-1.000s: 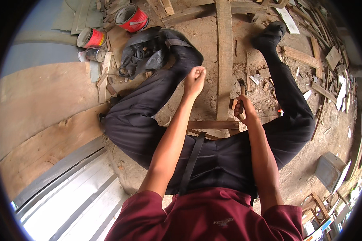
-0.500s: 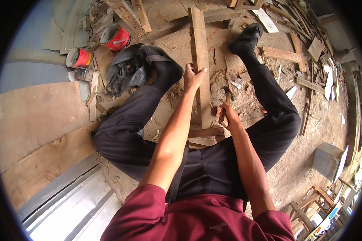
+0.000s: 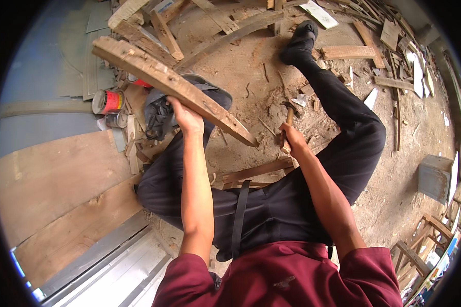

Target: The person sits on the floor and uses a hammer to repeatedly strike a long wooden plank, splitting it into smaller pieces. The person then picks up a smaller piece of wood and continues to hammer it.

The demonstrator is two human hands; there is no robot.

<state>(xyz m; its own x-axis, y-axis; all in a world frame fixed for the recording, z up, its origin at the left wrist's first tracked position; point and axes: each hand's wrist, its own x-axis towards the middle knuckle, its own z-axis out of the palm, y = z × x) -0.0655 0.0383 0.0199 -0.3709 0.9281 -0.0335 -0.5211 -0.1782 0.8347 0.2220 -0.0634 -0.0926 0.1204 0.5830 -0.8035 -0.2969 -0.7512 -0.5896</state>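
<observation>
My left hand (image 3: 188,120) grips a long, rough wooden beam (image 3: 164,77) near its middle, the thumb showing along its near side. The beam slants from the upper left down to a pointed-looking end between my legs, above the littered floor. In my right hand (image 3: 292,138), closed around the wooden handle, is a hammer (image 3: 290,115). Its dark head points away from me, close to the ground by my right leg. Beneath the beam, a dark plastic bag (image 3: 159,115) lies by my left foot, which is partly covered.
At the left are a red-and-yellow can (image 3: 107,102), a smaller can (image 3: 117,119) and a plywood sheet (image 3: 61,174). A short timber (image 3: 258,171) lies near my lap. Wood scraps (image 3: 348,52) crowd the far right; a grey metal box (image 3: 434,176) stands at the right.
The beam has swung from nearly straight ahead to a leftward slant, carried by my left hand, which moved left. My right hand still holds the hammer in about the same place.
</observation>
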